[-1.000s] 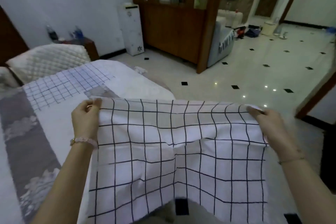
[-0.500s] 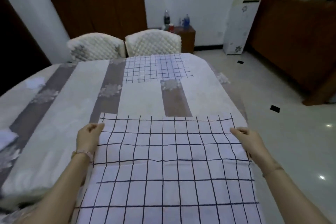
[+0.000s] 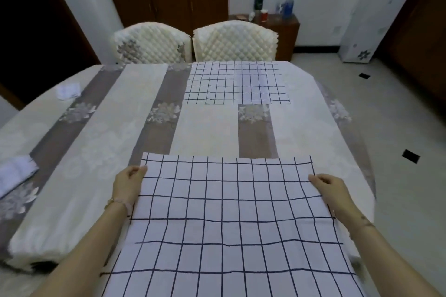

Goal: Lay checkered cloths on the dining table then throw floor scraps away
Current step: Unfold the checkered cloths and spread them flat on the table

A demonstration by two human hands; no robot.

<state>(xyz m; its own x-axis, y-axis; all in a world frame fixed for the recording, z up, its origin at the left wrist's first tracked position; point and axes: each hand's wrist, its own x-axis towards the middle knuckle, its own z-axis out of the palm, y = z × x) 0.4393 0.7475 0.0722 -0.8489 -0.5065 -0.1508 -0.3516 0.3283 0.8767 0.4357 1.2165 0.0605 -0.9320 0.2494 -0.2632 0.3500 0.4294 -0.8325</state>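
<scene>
A white checkered cloth (image 3: 226,212) with dark grid lines is spread over the near end of the worktop (image 3: 96,152). The left hand (image 3: 129,182) pinches its left edge and the right hand (image 3: 329,188) its right edge, both near the far corners. A second checkered cloth (image 3: 236,84) lies flat at the far end. The labels on the bottles (image 3: 258,0) behind are too blurred to read.

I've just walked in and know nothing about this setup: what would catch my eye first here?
A big white checkered cloth fills the foreground, pinched at its two sides by the left hand and right hand as it drapes over the near edge of the dining table. A second checkered cloth lies flat at the table's far side, just in front of two quilted chairs.
</scene>
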